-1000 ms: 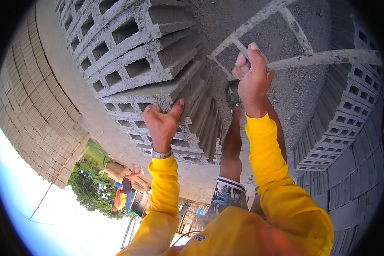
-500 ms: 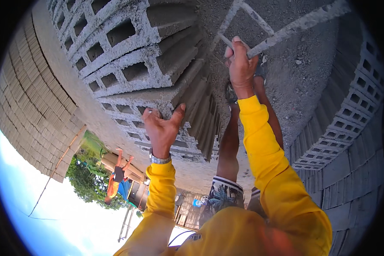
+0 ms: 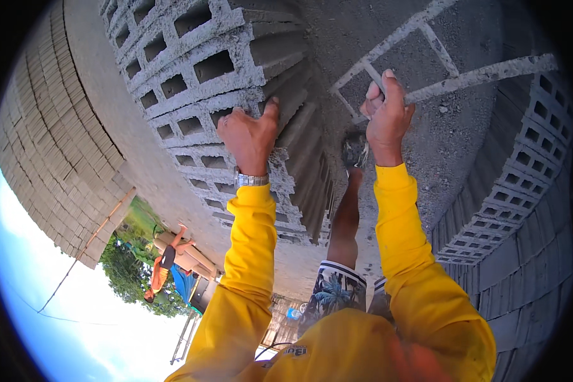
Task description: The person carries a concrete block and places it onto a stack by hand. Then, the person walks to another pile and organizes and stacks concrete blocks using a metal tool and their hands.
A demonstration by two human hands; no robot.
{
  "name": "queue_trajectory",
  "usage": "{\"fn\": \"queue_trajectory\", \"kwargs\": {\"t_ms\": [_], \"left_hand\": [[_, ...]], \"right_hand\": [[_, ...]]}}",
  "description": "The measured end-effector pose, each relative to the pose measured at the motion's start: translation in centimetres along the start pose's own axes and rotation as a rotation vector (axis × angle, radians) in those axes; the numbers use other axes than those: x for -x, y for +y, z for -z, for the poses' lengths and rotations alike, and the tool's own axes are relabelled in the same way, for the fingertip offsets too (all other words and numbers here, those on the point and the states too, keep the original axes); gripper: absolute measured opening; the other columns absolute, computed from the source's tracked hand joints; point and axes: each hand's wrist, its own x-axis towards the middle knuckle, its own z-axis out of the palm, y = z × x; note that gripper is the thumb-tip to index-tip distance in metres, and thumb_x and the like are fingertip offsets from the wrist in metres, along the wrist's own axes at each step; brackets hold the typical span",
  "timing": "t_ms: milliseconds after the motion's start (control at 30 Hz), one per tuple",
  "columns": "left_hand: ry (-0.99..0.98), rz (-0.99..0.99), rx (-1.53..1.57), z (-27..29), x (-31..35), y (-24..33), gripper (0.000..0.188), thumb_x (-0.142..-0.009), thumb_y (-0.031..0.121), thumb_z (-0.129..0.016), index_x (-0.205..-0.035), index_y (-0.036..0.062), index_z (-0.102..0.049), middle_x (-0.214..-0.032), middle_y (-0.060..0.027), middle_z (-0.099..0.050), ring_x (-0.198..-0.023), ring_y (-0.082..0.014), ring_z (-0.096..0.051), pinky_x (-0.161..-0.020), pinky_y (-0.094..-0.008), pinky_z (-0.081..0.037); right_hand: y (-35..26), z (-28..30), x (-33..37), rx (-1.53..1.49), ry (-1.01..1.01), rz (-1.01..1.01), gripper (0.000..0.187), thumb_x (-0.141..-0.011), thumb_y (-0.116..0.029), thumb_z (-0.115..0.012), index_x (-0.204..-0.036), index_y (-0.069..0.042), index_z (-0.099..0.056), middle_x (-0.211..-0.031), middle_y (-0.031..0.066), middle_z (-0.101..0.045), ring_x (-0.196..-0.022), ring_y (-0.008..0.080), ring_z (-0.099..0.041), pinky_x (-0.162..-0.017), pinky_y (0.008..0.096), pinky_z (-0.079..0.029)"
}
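Observation:
My left hand (image 3: 249, 141), with a metal watch at the wrist, grips the edge of a concrete hollow block in a tall grey stack (image 3: 191, 105). Its thumb presses on the block's side, and the fingers are curled at the holed face, their tips hidden. To its right, my right hand (image 3: 388, 121) is closed round a bar of a ladder-shaped frame (image 3: 439, 51) crusted with dried cement. The frame reaches away over the ground, with one long bar running to the far right.
Another row of hollow blocks (image 3: 522, 172) curves along the right. At the far left stands a large block stack (image 3: 51, 134). A person in orange (image 3: 160, 274) is in the background near trees. My leg (image 3: 346, 223) is planted on gritty ground between the stacks.
My left hand has moved farther up the stack to a higher block edge. My right hand has shifted right and slightly nearer, and the frame has swung with it.

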Motion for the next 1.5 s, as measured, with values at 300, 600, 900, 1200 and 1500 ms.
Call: {"fn": "queue_trajectory", "kwargs": {"t_ms": [300, 600, 900, 1200, 1500], "left_hand": [[0.087, 0.017, 0.642, -0.3, 1.4, -5.0, 0.046, -0.073, 0.033, -0.083, -0.080, -0.0090, -0.066, -0.075, -0.0159, -0.067, -0.073, -0.0261, -0.060, -0.070, -0.0391, -0.046], [-0.178, 0.124, 0.716, 1.7, 2.1, -1.7, 0.036, -0.077, 0.021, -0.081, -0.085, -0.0102, -0.065, -0.080, -0.0088, -0.067, -0.070, -0.0145, -0.055, -0.067, -0.0262, -0.044], [-0.130, -0.211, 0.124, 3.1, 1.8, -2.1, 0.052, -0.085, 0.041, -0.072, -0.099, -0.0084, -0.065, -0.092, -0.0182, -0.069, -0.093, -0.0255, -0.064, -0.084, -0.0359, -0.048], [0.351, -0.332, 0.216, 5.0, -5.9, 3.5, 0.052, -0.076, 0.043, -0.075, -0.089, -0.0068, -0.069, -0.087, -0.0250, -0.067, -0.089, -0.0399, -0.062, -0.085, -0.0453, -0.046], [0.064, -0.035, 0.272, 2.6, -7.2, 4.2, 0.054, -0.068, 0.049, -0.075, -0.061, -0.0027, -0.062, -0.067, -0.0254, -0.063, -0.075, -0.0420, -0.061, -0.082, -0.0457, -0.042]], "right_hand": [[-3.9, -1.6, -0.7, -0.090, -0.196, 0.185, 0.042, -0.091, -0.037, -0.056, -0.064, -0.006, -0.055, -0.052, -0.0055, -0.043, -0.048, 0.0046, -0.038, -0.049, 0.0227, -0.032], [7.3, -5.1, -5.5, 0.138, -0.224, 0.184, 0.043, -0.092, -0.036, -0.054, -0.064, -0.005, -0.058, -0.058, -0.0009, -0.053, -0.058, 0.0107, -0.051, -0.060, 0.0288, -0.039], [-1.4, -2.2, -5.1, -0.025, -0.083, 0.053, 0.039, -0.090, -0.038, -0.059, -0.066, -0.007, -0.055, -0.056, -0.0027, -0.046, -0.048, 0.0064, -0.038, -0.048, 0.0245, -0.033], [-5.9, -2.6, -1.8, 0.019, 0.028, 0.043, 0.037, -0.091, -0.035, -0.060, -0.067, -0.008, -0.054, -0.056, -0.0037, -0.044, -0.046, 0.0054, -0.035, -0.047, 0.0241, -0.030], [-7.7, -4.3, -1.5, -0.008, 0.050, 0.077, 0.034, -0.091, -0.034, -0.060, -0.070, -0.007, -0.058, -0.059, -0.0027, -0.046, -0.049, 0.0053, -0.039, -0.048, 0.0227, -0.032]]}}
